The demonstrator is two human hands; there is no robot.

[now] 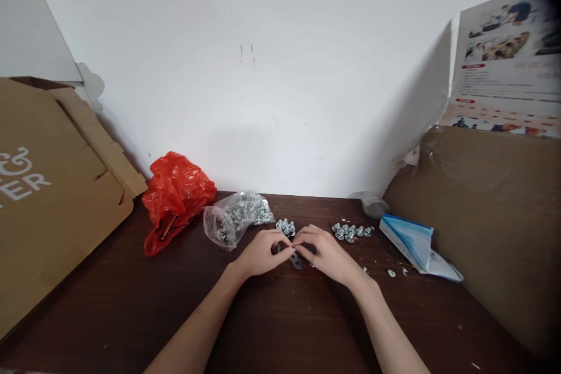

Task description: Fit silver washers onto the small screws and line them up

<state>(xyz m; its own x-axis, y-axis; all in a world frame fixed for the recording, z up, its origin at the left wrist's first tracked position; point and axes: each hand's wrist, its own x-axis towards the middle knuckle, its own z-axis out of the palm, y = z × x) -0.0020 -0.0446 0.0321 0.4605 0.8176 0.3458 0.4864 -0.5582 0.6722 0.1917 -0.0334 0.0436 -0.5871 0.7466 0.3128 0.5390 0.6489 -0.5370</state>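
Observation:
My left hand (266, 252) and my right hand (323, 250) meet over the middle of the table, each with thumb and forefinger pinched and the fingertips almost touching. Whatever lies between the fingertips is too small to make out. Just below them is a small flat grey metal piece (297, 262) with a hole in it. Behind my left hand stands a small cluster of shiny metal screws (285, 226) with wide heads. Several more of these fasteners (350, 234) form a group beyond my right hand.
A clear plastic bag (239, 216) full of metal parts lies behind, beside a red plastic bag (179, 190). Cardboard (48, 187) leans at the left, and a large brown box (486, 204) stands at the right. A blue-and-white packet (409, 242) and paper scraps (391, 273) lie on the dark table (289, 327).

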